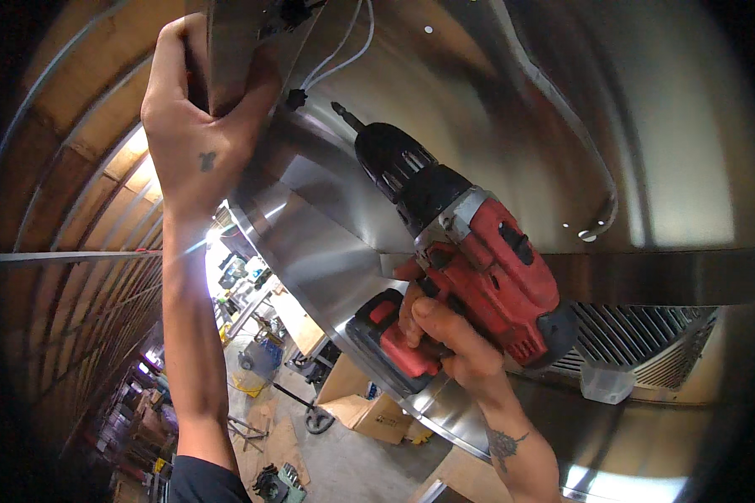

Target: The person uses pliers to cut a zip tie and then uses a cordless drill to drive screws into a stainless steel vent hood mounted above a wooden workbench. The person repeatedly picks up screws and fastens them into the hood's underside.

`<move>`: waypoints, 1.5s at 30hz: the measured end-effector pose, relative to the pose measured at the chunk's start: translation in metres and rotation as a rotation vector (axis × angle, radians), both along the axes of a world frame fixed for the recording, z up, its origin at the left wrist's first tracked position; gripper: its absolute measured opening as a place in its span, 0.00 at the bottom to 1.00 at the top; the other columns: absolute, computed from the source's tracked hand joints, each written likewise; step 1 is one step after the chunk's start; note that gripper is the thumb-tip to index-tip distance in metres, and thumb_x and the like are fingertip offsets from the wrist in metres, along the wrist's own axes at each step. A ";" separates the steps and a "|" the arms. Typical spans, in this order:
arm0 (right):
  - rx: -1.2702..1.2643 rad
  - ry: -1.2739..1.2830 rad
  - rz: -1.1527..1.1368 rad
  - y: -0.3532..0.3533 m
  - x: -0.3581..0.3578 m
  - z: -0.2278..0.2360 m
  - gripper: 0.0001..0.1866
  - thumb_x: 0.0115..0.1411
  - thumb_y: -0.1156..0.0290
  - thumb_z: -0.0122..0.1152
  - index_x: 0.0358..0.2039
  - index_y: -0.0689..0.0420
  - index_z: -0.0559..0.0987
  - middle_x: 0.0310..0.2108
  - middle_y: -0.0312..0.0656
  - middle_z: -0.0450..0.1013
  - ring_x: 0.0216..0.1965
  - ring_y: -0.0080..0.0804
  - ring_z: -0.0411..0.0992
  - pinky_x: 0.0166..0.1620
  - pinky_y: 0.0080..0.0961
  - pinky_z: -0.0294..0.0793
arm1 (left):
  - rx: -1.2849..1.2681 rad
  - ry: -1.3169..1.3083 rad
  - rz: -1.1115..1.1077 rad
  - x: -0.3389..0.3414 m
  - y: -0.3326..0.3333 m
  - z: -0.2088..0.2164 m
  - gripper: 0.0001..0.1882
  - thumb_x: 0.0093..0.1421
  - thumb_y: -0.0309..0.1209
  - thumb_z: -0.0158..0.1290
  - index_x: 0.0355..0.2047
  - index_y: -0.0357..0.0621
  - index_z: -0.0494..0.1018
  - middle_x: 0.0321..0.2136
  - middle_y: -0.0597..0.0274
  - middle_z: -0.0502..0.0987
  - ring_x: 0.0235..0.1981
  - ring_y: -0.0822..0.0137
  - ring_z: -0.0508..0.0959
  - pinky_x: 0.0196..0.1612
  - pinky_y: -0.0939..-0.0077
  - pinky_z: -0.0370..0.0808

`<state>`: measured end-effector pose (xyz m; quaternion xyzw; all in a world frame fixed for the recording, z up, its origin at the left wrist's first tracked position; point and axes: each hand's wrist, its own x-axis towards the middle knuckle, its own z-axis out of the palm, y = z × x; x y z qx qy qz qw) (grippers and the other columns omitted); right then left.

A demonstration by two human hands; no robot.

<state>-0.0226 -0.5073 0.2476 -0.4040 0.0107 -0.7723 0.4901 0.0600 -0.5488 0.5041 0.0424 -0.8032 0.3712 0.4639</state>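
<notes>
My right hand [457, 331] is wrapped around the grip of a red and black cordless drill [503, 268]. A driver bit [346, 115] sticks out of its black chuck and points up and left, apart from any screw that I can see. Raised at the upper left, my left hand [210, 126] grips the lower end of a flat metal piece [231, 59] between thumb and fingers. Beside that piece, thin white wires [344, 52] run to a small black fitting [296, 99]. The top of the metal piece is cut off by the picture's edge.
Shiny sheet metal [679, 109] curves around the drill, with a pale cable [562, 105] along it. A slatted metal filter [646, 339] with a translucent cup [608, 383] sits at the lower right. Below are an open cardboard box [369, 415] and a workbench [298, 318].
</notes>
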 end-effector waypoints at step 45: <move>-0.590 -0.181 0.554 -0.065 0.015 0.016 0.18 0.72 0.64 0.54 0.57 0.58 0.70 0.34 0.27 0.65 0.35 0.13 0.61 0.41 0.14 0.66 | -0.163 0.011 -0.016 -0.006 -0.018 -0.006 0.16 0.55 0.24 0.62 0.43 0.39 0.71 0.31 0.61 0.78 0.35 0.74 0.77 0.42 0.78 0.74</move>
